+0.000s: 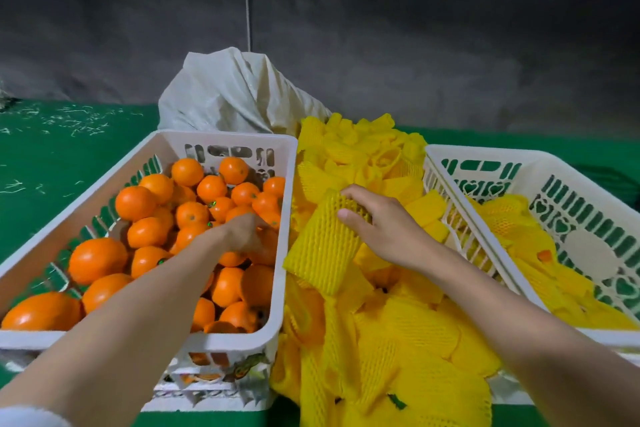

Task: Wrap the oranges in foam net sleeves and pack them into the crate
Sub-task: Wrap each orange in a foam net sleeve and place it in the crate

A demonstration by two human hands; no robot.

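A white crate [145, 152] on the left is full of bare oranges [135, 203]. My left hand [244, 232] reaches into it, fingers curled round an orange [268, 248] near the crate's right wall. Between the crates lies a heap of yellow foam net sleeves [391, 333]. My right hand [381, 224] pinches the top of one yellow sleeve [323, 246] and holds it above the heap, its open end toward the hand. A second white crate [450, 152] on the right holds several wrapped oranges [533, 253].
A crumpled white sack [235, 94] stands behind the sleeve heap. Both crates sit on a green surface [62, 149] with scattered bits on its left. A dark grey wall [381, 45] closes the back.
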